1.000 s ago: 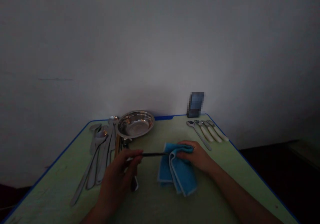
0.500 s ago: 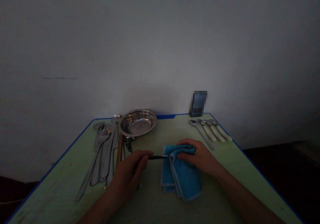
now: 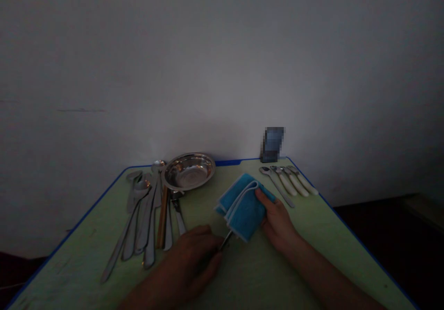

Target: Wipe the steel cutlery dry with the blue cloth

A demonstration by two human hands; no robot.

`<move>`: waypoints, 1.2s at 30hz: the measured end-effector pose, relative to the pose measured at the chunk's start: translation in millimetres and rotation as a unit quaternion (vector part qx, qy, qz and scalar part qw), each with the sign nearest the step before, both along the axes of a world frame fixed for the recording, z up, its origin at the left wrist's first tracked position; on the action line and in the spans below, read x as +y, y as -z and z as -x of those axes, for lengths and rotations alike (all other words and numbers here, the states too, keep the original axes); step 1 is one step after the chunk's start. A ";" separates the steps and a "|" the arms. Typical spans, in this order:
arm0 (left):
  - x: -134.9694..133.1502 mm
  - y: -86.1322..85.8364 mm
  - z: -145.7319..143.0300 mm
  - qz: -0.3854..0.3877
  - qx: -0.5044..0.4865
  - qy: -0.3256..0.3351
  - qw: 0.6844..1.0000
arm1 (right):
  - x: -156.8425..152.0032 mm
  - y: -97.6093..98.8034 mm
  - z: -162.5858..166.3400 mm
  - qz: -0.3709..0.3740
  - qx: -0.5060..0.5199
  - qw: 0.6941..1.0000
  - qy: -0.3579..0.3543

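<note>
Slim metal utensil (image 3: 226,240), short bare length of shaft visible, placed between left hand (image 3: 192,261) and folded blue fabric cloth with pale edging (image 3: 244,210). Long axis on a slant: from left fingertips, away from the body and toward the right, into the cloth's lower edge. Near end hidden in left hand; far end hidden by cloth, so kind of utensil not tellable. Left hand nearest to the bare shaft, low and closer to the body; right hand (image 3: 277,220) farther out, to the right of the cloth, apart from the bare shaft. Left fingers bent and closed around the near end. Right thumb flat against the cloth's front, other fingers largely hidden behind, cloth pinched between. Surroundings, on pale green table with blue rim (image 3: 294,280): round shiny metal bowl (image 3: 189,177) at the back; long-handled metal spoon (image 3: 123,240) and brown stick-shaped utensils (image 3: 162,222) to the left; thin plain metal spoon (image 3: 280,189) and spoons with cream-white handles (image 3: 300,187) to the right, beyond right hand.
</note>
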State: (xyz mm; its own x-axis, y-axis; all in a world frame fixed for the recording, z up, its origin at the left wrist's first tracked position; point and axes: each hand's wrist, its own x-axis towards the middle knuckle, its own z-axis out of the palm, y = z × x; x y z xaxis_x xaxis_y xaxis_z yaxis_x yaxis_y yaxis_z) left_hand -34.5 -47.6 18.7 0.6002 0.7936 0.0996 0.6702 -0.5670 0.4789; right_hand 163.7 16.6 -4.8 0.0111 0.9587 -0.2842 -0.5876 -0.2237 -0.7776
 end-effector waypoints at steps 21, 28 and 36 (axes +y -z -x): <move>7.3 11.5 9.3 0.027 -0.258 -0.165 0.952 | -18.8 -21.6 -8.3 -0.202 -0.405 0.868 -0.205; 5.5 16.5 9.2 0.023 -0.173 -0.059 0.983 | -28.9 -23.7 -6.4 -0.405 -0.604 0.603 -0.329; 10.8 14.4 8.6 -0.051 -0.143 -0.122 0.981 | -23.5 -32.1 -16.5 -0.394 -0.632 0.573 -0.343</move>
State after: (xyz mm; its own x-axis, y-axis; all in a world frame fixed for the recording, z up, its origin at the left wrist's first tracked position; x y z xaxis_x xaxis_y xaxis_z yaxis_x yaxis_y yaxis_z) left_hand -43.0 -36.8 4.4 0.3293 0.8877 0.3218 0.6385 -0.4604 0.6167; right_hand 180.2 -6.8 27.3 -0.7250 0.6862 0.0591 0.5716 0.6473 -0.5042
